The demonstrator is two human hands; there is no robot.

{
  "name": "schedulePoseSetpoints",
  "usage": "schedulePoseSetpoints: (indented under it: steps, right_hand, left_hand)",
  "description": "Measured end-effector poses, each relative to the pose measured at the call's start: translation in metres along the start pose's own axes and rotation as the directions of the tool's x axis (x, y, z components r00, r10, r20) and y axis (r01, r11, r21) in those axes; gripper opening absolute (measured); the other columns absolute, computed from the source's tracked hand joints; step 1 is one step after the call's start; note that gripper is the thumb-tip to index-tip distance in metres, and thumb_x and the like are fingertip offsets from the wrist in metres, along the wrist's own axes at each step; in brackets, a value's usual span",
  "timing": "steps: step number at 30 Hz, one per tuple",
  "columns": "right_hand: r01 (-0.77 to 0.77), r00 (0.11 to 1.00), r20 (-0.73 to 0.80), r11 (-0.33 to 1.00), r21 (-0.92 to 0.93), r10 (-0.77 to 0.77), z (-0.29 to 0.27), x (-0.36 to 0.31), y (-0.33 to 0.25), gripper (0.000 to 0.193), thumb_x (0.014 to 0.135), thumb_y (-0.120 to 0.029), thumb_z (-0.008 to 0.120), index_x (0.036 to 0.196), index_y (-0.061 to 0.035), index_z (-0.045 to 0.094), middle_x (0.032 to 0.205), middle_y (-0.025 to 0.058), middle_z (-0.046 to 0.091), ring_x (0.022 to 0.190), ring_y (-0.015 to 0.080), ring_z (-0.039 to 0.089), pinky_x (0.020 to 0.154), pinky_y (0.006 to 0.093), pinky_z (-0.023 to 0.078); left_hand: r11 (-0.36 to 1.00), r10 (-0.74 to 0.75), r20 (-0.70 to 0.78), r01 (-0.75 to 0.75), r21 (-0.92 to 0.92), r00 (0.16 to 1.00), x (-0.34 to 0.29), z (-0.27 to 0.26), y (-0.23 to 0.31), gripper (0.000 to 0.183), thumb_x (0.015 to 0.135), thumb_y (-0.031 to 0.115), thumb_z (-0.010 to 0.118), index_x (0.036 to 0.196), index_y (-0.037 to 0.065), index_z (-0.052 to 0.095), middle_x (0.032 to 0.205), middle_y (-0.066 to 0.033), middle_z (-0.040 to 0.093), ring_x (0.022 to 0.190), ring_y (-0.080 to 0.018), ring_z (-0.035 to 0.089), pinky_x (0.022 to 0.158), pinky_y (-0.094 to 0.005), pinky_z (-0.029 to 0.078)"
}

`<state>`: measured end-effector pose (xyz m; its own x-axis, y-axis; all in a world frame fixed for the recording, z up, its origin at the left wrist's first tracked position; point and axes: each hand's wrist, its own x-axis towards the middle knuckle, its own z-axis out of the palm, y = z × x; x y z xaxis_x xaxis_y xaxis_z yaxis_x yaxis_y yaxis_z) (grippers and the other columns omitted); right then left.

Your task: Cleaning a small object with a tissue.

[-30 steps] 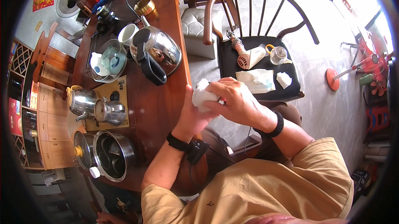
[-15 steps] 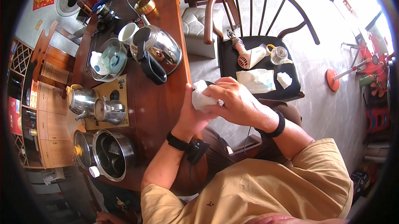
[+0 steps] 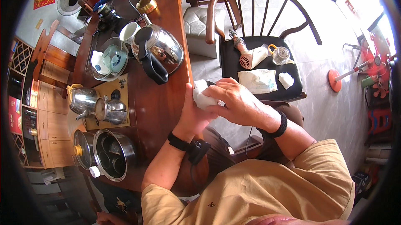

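Observation:
Between my two hands, just off the table's right edge, is a crumpled white wipe (image 3: 200, 95). My left hand (image 3: 189, 118) is closed round it from the left, with the thumb up along its side. From the right, my right hand (image 3: 238, 102) presses its fingers into the wipe. A small dark edge shows behind the wipe, but the thing it belongs to is mostly hidden. Nearest to my right hand, on the black chair seat (image 3: 229, 64), lie a white soft packet (image 3: 257, 81) and another crumpled white wipe (image 3: 286, 80).
A shiny kettle (image 3: 163, 45) with a black handle stands at the table's edge. Left of it are a glass bowl of cups (image 3: 109, 60), two metal pots (image 3: 110, 111) and a steel pot (image 3: 113, 155). The chair also bears a white hair dryer (image 3: 253, 57) and a glass jug (image 3: 280, 55).
The wipe's folds have shifted very slightly between my fingers. Both hands stay in nearly the same place.

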<state>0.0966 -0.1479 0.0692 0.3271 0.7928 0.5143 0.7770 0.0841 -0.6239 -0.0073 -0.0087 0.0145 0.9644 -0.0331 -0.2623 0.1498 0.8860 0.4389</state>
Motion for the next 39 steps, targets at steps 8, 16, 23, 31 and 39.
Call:
schedulePoseSetpoints:
  steps: [8, 16, 23, 31, 39]
  right_hand:
    - [-0.099, 0.993, -0.066, 0.994, 0.037, 0.102, -0.005, 0.001, -0.004, 0.018, 0.076, -0.015, 0.07, 0.087, -0.0036, 0.061, 0.069, 0.0149, 0.061, 0.07, 0.0356, 0.062, 0.069, 0.0429, 0.048]
    - [-0.054, 0.999, -0.002, 0.999, -0.003, 0.054, -0.002, 0.0, -0.003, 0.021, 0.076, -0.015, 0.07, 0.091, -0.0036, 0.06, 0.069, 0.0147, 0.061, 0.071, 0.0351, 0.062, 0.073, 0.0426, 0.048]
    - [-0.025, 1.0, -0.005, 0.998, -0.051, 0.025, -0.003, -0.002, 0.0, 0.021, 0.076, -0.015, 0.07, 0.09, -0.0046, 0.059, 0.068, 0.013, 0.06, 0.069, 0.0339, 0.061, 0.073, 0.0422, 0.047]
    - [-0.081, 0.995, -0.061, 0.997, 0.016, 0.081, -0.002, -0.001, 0.0, 0.02, 0.077, -0.013, 0.07, 0.092, -0.0032, 0.06, 0.073, 0.0151, 0.062, 0.073, 0.0367, 0.062, 0.072, 0.0429, 0.049]
    - [-0.2, 0.954, -0.228, 0.98, 0.0, 0.194, -0.024, 0.008, -0.004, 0.025, 0.082, -0.01, 0.066, 0.103, 0.001, 0.061, 0.094, 0.0194, 0.063, 0.091, 0.0399, 0.06, 0.078, 0.0439, 0.049]
  left_hand:
    - [0.993, -0.002, 0.191, -0.02, 0.113, 0.982, 0.002, -0.01, -0.004, 0.064, 0.093, 0.071, 0.032, 0.129, 0.021, 0.053, 0.121, -0.0024, 0.06, 0.112, -0.0193, 0.059, 0.092, -0.0397, 0.049]
    - [0.997, -0.045, 0.246, 0.028, 0.072, 0.968, 0.005, -0.02, 0.0, 0.064, 0.093, 0.071, 0.031, 0.126, 0.022, 0.054, 0.118, -0.0002, 0.062, 0.106, -0.0165, 0.061, 0.086, -0.0374, 0.049]
    - [1.0, -0.023, -0.047, 0.023, 0.015, 0.999, -0.002, 0.014, -0.001, 0.075, 0.094, 0.072, 0.021, 0.125, 0.012, 0.054, 0.114, -0.0049, 0.059, 0.102, -0.0177, 0.058, 0.082, -0.0351, 0.047]
    - [0.99, 0.016, 0.074, -0.026, 0.142, 0.997, 0.002, -0.006, -0.004, 0.067, 0.093, 0.072, 0.031, 0.128, 0.019, 0.053, 0.118, -0.0039, 0.061, 0.106, -0.0207, 0.06, 0.088, -0.039, 0.048]
    - [0.998, -0.022, 0.012, 0.021, 0.056, 1.0, 0.0, 0.006, -0.002, 0.08, 0.085, 0.081, 0.031, 0.119, 0.013, 0.056, 0.091, -0.0047, 0.059, 0.075, -0.0196, 0.052, 0.064, -0.0314, 0.039]
